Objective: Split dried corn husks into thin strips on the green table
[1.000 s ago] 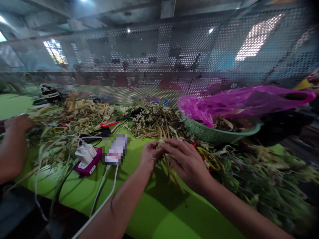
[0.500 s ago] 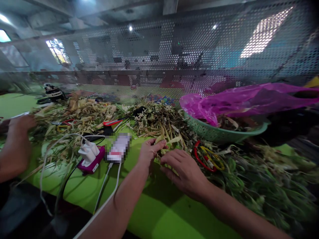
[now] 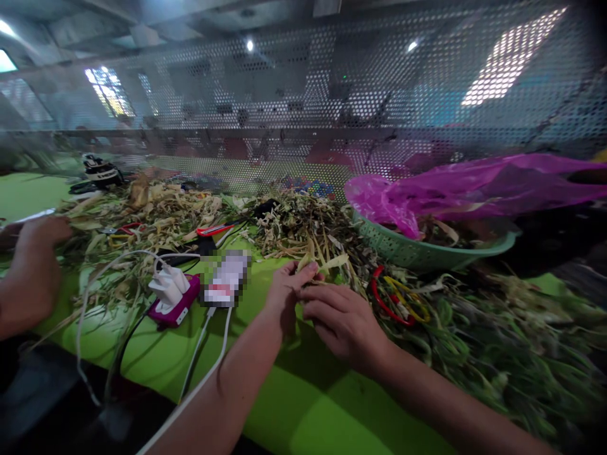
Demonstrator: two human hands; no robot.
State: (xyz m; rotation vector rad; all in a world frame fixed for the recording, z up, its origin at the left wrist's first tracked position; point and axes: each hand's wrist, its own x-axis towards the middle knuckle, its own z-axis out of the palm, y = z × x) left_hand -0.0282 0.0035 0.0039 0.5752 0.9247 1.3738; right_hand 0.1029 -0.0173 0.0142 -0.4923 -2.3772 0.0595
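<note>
My left hand point(image 3: 286, 291) is closed, thumb against fingers, on a pale, dry leafy plant piece point(image 3: 306, 260) above the green table. Close against it, my right hand point(image 3: 345, 319) has its fingers bent, with thumb and fingertips drawn together at the same plant piece; the exact pinch point is hidden. Just beyond both hands lies a heap of dried stalks and leaves point(image 3: 296, 221). A yellowish leaf strip point(image 3: 336, 262) sticks out at the heap's near edge, and whether it belongs to the held piece I cannot tell.
Right of my hands lie red and yellow loop handles point(image 3: 387, 302) and greener plants point(image 3: 493, 354). Behind stands a green basket point(image 3: 427, 253) under a purple plastic bag point(image 3: 455, 189). To the left are a phone point(image 3: 226, 278), a purple power block point(image 3: 177, 306), cables and another person's arm point(image 3: 31, 272).
My right hand has moved slightly left and up, its fingers closing in against my left hand's fingertips. My left hand stays nearly in place.
</note>
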